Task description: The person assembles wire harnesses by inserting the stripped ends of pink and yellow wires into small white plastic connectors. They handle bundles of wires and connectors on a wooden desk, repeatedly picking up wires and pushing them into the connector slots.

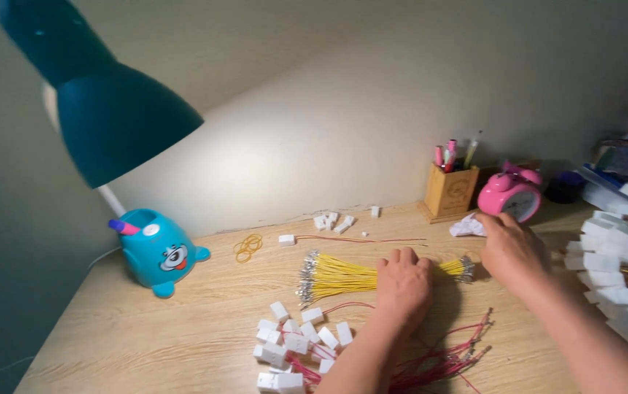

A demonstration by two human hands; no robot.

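Left hand (404,281) rests palm-down, fingers flat, on the yellow wire bundle (343,275) at mid-surface (146,328); right hand (509,248), loosely open and holding nothing, lies right of the bundle, touching crumpled paper (467,227) before the pink clock (511,195).

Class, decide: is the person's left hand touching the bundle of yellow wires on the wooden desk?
Touching. The head view shows the left hand lying palm-down across the bundle of yellow wires, its fingers overlapping them with no gap.

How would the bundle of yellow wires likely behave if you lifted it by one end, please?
The bundle of yellow wires would probably droop, since the strands look thin and long. It looks light. The strands splay at the metal-tipped end, so some might slip loose.
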